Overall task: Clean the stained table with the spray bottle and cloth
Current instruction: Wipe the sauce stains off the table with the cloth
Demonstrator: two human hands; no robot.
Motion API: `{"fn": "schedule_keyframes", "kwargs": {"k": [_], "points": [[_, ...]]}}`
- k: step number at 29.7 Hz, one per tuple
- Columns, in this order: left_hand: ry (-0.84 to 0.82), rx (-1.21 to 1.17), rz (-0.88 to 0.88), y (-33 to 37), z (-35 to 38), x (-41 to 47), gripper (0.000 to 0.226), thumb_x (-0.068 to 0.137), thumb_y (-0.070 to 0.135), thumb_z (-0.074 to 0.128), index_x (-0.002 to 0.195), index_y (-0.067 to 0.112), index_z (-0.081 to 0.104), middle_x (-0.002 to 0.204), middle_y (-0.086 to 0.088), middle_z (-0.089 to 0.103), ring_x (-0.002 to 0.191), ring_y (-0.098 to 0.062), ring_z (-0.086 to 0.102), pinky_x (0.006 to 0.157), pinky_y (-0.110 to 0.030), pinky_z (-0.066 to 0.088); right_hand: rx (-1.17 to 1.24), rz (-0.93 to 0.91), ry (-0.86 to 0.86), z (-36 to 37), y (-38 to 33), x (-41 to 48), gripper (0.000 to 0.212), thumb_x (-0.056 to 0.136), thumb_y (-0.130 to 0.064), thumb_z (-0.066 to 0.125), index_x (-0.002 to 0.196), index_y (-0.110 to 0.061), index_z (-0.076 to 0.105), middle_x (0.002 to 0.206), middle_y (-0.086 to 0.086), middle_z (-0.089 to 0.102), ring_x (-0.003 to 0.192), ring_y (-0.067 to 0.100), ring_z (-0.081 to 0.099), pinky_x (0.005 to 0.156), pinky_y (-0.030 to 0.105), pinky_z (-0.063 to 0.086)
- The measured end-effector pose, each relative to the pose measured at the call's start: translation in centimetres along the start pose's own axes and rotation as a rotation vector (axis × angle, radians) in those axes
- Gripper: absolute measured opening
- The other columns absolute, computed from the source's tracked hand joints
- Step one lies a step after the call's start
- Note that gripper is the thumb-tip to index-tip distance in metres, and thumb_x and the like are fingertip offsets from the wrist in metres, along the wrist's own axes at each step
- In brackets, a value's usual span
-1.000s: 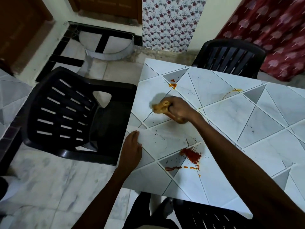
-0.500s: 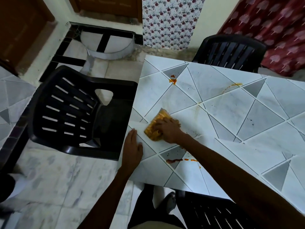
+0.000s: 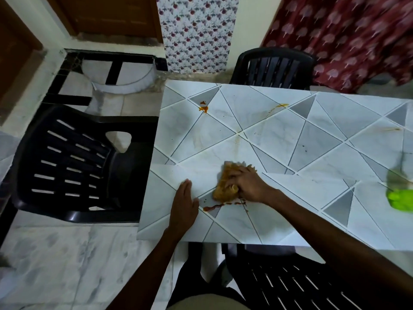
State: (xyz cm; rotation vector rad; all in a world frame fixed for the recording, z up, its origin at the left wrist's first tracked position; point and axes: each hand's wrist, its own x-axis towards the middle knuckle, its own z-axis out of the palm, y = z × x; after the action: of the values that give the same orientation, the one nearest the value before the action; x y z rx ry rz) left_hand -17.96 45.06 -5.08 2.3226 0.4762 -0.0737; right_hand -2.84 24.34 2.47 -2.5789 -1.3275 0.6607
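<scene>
My right hand [image 3: 247, 185] grips a crumpled orange-brown cloth [image 3: 225, 183] and presses it onto the tiled table [image 3: 301, 142], just above a red sauce streak [image 3: 221, 205]. My left hand [image 3: 184, 203] lies flat on the table near its left front edge, fingers straight. More orange stains sit at the far left [image 3: 203, 107], the far middle [image 3: 278, 107] and the right [image 3: 393, 129]. A blurred green spray bottle [image 3: 400, 193] stands at the table's right edge.
A black plastic chair [image 3: 73, 164] stands against the table's left side, another [image 3: 271, 66] at the far side, and a third [image 3: 290, 280] below me at the near edge. A red curtain [image 3: 346, 34] hangs at the back right.
My right hand has drawn the cloth from the table's far left toward me and to the right, onto the red stain. The large red blot is now mostly a thin streak. My left hand stays put.
</scene>
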Motion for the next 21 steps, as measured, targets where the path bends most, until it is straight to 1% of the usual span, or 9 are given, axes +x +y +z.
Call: {"fn": "schedule_keyframes", "kwargs": {"k": [2, 3, 4, 7, 10, 13, 16, 19, 21], "points": [[-0.007, 0.005, 0.012, 0.3, 0.4, 0.0, 0.065, 0.095, 0.014, 0.06, 0.151, 0.002, 0.031, 0.159, -0.013, 0.03, 0.149, -0.025, 0.025, 0.119, -0.026, 0.016, 0.104, 0.029, 0.156, -1.4, 0.6, -0.8, 0.052, 0.072, -0.027, 0.042, 0.112, -0.025, 0.075, 0.123, 0.005, 0.067, 0.115, 0.035, 0.057, 0.096, 0.047, 0.042], [-0.01, 0.011, 0.012, 0.5, 0.5, 0.0, 0.064, 0.094, 0.013, 0.06, 0.151, 0.002, 0.032, 0.159, -0.013, 0.031, 0.149, -0.026, 0.025, 0.119, -0.026, 0.016, 0.146, 0.035, 0.228, -2.2, 0.8, -1.1, 0.052, 0.07, -0.029, 0.041, 0.11, -0.026, 0.075, 0.116, 0.005, 0.068, 0.104, 0.034, 0.06, 0.088, 0.045, 0.044], [-0.01, 0.012, 0.009, 0.6, 0.6, 0.0, 0.064, 0.094, 0.013, 0.06, 0.151, 0.002, 0.032, 0.158, -0.014, 0.031, 0.148, -0.026, 0.026, 0.118, -0.027, 0.017, 0.189, 0.046, 0.279, -3.1, 1.2, -1.3, 0.047, 0.072, -0.031, 0.045, 0.108, -0.026, 0.075, 0.111, 0.004, 0.069, 0.098, 0.034, 0.062, 0.084, 0.043, 0.047], [-0.011, 0.018, 0.006, 1.0, 0.7, 0.3, 0.064, 0.094, 0.012, 0.06, 0.15, 0.002, 0.033, 0.158, -0.014, 0.032, 0.148, -0.027, 0.027, 0.118, -0.028, 0.017, 0.302, 0.089, 0.436, -4.9, 3.0, -1.7, 0.037, 0.074, -0.035, 0.063, 0.107, -0.023, 0.075, 0.105, 0.003, 0.071, 0.092, 0.031, 0.066, 0.081, 0.043, 0.053], [-0.026, 0.014, 0.004, 1.2, 0.7, 0.7, 0.065, 0.093, 0.012, 0.061, 0.15, 0.002, 0.033, 0.158, -0.014, 0.032, 0.148, -0.027, 0.026, 0.118, -0.027, 0.016, 0.321, 0.198, 0.548, -5.5, 5.0, -1.9, 0.035, 0.077, -0.026, 0.077, 0.111, -0.029, 0.071, 0.101, 0.0, 0.068, 0.09, 0.029, 0.063, 0.08, 0.045, 0.052], [-0.04, 0.014, 0.016, 1.2, 0.7, 1.0, 0.065, 0.093, 0.012, 0.061, 0.15, 0.002, 0.032, 0.158, -0.015, 0.031, 0.148, -0.027, 0.025, 0.117, -0.026, 0.014, 0.178, 0.403, 0.505, -5.6, 6.3, -1.2, 0.043, 0.081, -0.014, 0.069, 0.121, -0.029, 0.066, 0.102, 0.01, 0.063, 0.095, 0.037, 0.059, 0.079, 0.045, 0.052], [-0.049, 0.026, 0.034, 0.8, 0.7, 1.2, 0.064, 0.094, 0.012, 0.06, 0.15, 0.001, 0.032, 0.158, -0.015, 0.031, 0.149, -0.026, 0.024, 0.117, -0.024, 0.013, 0.081, 0.59, 0.335, -4.8, 7.1, 0.4, 0.047, 0.089, -0.02, 0.064, 0.135, -0.025, 0.058, 0.111, 0.017, 0.057, 0.105, 0.041, 0.055, 0.082, 0.045, 0.052], [-0.064, 0.055, 0.065, 0.0, 0.6, 1.2, 0.063, 0.095, 0.015, 0.059, 0.15, 0.0, 0.033, 0.157, -0.016, 0.032, 0.148, -0.028, 0.027, 0.117, -0.025, 0.014, 0.186, 0.614, 0.188, -2.6, 7.1, 1.8, 0.051, 0.095, -0.03, 0.061, 0.145, -0.027, 0.049, 0.129, 0.018, 0.054, 0.116, 0.043, 0.055, 0.093, 0.049, 0.051], [-0.075, 0.079, 0.094, -0.5, 0.6, 1.4, 0.063, 0.095, 0.018, 0.06, 0.15, 0.001, 0.033, 0.157, -0.016, 0.033, 0.147, -0.029, 0.028, 0.117, -0.027, 0.015, 0.234, 0.586, 0.162, -1.0, 6.8, 2.5, 0.051, 0.097, -0.034, 0.059, 0.147, -0.026, 0.047, 0.142, 0.018, 0.052, 0.121, 0.044, 0.056, 0.096, 0.05, 0.052]]}}
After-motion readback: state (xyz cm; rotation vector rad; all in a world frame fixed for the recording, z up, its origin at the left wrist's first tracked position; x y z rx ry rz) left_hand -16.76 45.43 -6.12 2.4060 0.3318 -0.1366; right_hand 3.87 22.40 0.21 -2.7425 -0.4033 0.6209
